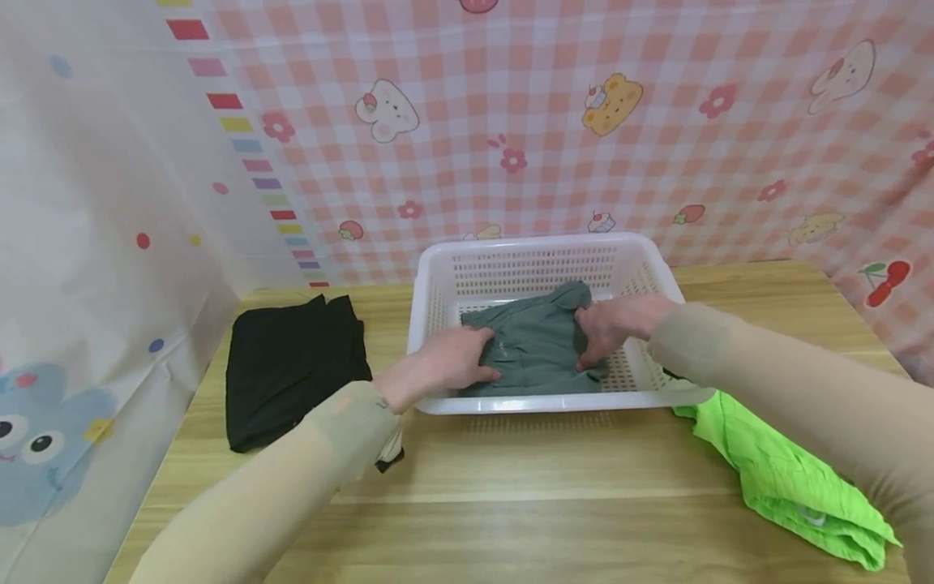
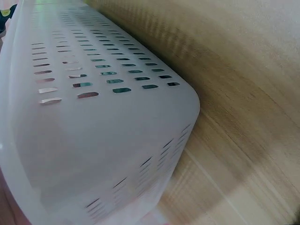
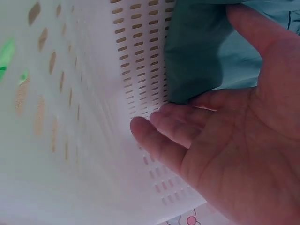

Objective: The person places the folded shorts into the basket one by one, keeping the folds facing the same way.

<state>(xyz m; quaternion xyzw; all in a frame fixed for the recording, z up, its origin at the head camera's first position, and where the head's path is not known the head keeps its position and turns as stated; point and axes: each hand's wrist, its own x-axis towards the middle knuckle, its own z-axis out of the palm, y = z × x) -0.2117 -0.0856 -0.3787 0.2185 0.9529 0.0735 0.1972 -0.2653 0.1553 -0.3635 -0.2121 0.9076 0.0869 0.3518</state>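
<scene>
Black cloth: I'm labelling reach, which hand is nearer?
Left. The left hand is right of the black cloth, at the left end of the teal cloth; the right hand is farther, at its right end.

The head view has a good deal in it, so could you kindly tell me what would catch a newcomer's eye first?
Probably the rumpled neon-green fabric piece on the wood-grain table at the right, the brightest thing there. Next, at the centre, the white perforated plastic basket, where the left grip and right grip touch a grey-green cloth inside. Behind it, a pink-and-white checked backdrop with cartoon figures fills much of the upper part.
</scene>
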